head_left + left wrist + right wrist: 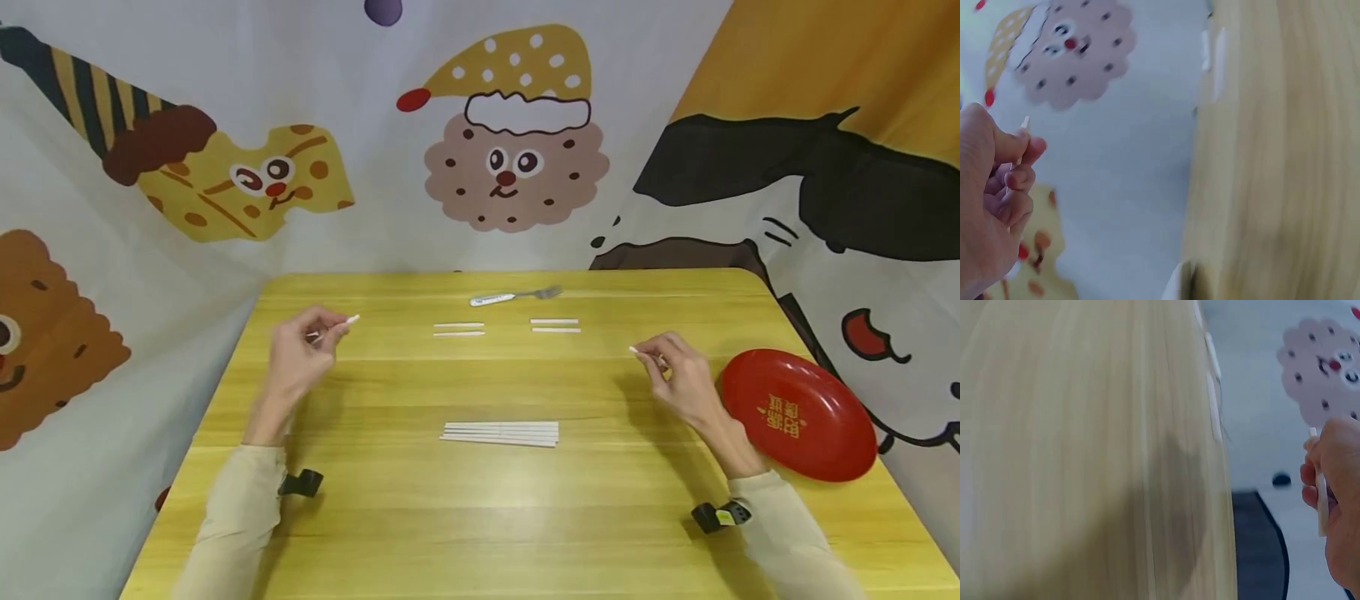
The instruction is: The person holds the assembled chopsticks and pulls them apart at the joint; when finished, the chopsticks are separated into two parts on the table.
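My left hand point(298, 350), raised over the left part of the table, pinches a thin white stick point(1025, 122) between thumb and fingers. Only its tip stands out past the fingertips in the head view. On the other side my right hand point(681, 375) grips a similar white stick point(1322, 506), whose lower end runs along the palm in the right wrist view. Between the hands, toward the back, lie a left pair of short white sticks point(459, 333) and a right pair of short white sticks point(556, 330). Nearer to me lies a row of several longer white sticks point(500, 433).
A fork point(492, 300) with a white patterned handle lies near the back edge of the wooden table point(495, 542). At the right, close to my right forearm, is a red oval plate point(825, 417) with gold lettering. A printed cartoon curtain point(390, 242) hangs behind.
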Demonstrator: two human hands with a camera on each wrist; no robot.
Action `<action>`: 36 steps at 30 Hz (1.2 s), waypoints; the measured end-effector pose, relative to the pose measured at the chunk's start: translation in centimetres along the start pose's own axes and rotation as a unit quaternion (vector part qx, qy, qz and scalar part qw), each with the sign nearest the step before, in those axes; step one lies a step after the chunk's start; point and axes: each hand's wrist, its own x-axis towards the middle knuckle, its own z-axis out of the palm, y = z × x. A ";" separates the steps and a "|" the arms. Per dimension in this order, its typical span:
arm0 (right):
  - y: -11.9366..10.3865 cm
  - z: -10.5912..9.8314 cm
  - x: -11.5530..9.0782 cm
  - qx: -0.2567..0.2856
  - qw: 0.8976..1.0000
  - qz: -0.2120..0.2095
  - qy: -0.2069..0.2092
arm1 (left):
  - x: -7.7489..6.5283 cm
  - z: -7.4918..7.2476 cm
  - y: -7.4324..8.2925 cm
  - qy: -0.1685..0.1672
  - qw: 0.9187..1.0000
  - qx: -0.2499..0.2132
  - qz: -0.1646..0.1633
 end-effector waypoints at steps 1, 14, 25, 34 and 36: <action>-0.1 0.4 0.1 0.009 1.000 -0.005 -0.016 | 0.1 0.3 0.1 -0.020 1.000 0.000 0.006; -0.7 4.1 2.6 0.003 0.998 -0.028 -0.056 | 0.9 6.0 0.4 -0.200 0.978 0.053 -0.003; -0.7 7.2 4.6 0.030 0.996 0.003 -0.088 | 2.8 10.4 0.2 -0.223 0.972 0.075 0.013; -0.7 9.8 5.5 0.030 0.991 0.013 -0.129 | 3.8 13.7 0.4 -0.272 0.958 0.086 0.025; -0.7 10.2 5.6 0.030 0.988 0.032 -0.145 | 4.0 14.2 0.4 -0.282 0.955 0.090 0.028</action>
